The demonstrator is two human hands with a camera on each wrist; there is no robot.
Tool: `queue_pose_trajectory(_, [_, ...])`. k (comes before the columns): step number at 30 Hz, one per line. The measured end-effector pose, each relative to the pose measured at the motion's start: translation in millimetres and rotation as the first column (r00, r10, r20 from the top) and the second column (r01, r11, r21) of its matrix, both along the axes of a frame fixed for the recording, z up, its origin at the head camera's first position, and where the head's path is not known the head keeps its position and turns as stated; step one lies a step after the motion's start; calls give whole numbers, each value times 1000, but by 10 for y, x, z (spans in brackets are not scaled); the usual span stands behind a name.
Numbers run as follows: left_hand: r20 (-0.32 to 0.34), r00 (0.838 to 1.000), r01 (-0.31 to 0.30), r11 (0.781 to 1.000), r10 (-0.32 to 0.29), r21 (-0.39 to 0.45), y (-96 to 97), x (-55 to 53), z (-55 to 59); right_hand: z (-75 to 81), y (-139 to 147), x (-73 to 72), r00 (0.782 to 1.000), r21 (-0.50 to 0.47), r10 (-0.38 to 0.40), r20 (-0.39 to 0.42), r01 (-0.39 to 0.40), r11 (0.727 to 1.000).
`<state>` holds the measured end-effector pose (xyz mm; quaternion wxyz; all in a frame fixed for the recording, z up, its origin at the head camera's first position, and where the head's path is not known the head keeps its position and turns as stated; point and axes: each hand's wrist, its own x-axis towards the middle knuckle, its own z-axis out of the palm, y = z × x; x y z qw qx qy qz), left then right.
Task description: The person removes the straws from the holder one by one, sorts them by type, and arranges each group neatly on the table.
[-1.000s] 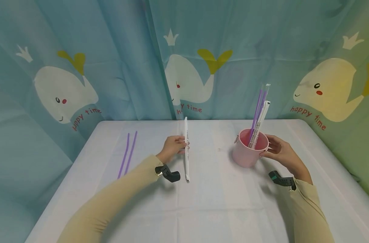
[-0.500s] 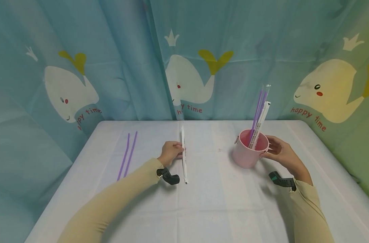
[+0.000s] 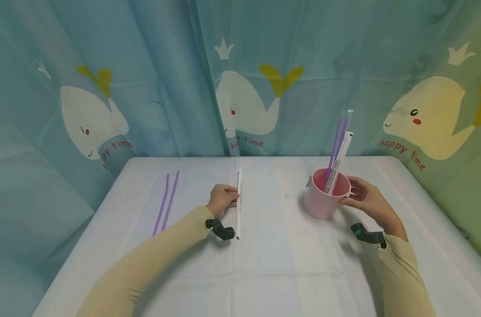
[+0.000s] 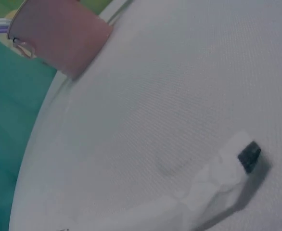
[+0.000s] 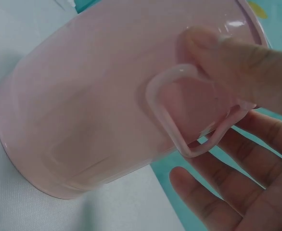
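Observation:
In the head view, my left hand (image 3: 222, 200) pinches a long, thin white paper-wrapped stick (image 3: 239, 215) with small print along it. It lies lengthwise at the table's middle; what the wrapper holds is hidden. Its end (image 4: 218, 180), with a dark mark, shows in the left wrist view. At the right, my right hand (image 3: 368, 202) holds the side of a small pink bucket (image 3: 319, 204). The thumb (image 5: 213, 45) presses its wall near the rim, beside a small loop handle (image 5: 167, 113). Purple straws (image 3: 337, 136) and white printed packets (image 3: 339, 163) lean upright in the bucket.
Two purple straws (image 3: 170, 200) lie side by side on the left of the white-covered table (image 3: 280, 264). A blue-green curtain (image 3: 161, 88) printed with whales hangs behind the table and at its sides.
My left hand has moved slightly down and left with the wrapped stick, which now lies closer to the tabletop. The right hand and bucket have stayed where they were.

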<state>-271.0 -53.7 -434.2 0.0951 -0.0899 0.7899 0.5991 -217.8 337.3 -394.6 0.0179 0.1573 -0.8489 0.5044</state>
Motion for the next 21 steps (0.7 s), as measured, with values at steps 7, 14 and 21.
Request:
queue_pose_trajectory(7, [-23,1000,-22,1000,21,-16,12,-10,6,21,-24,6,1000,-8,-1,-5,1,1000])
queue_pose_trajectory(14, [-36,999,-32,999,31,-26,2,-43,15,29,-21,-8,1000,-9,-3,1,3,1000])
queue_pose_trajectory(21, [0,1000,-24,998,24,-64,-8,-38,69,21,-19,-4,1000,-2,-14,3,14,1000])
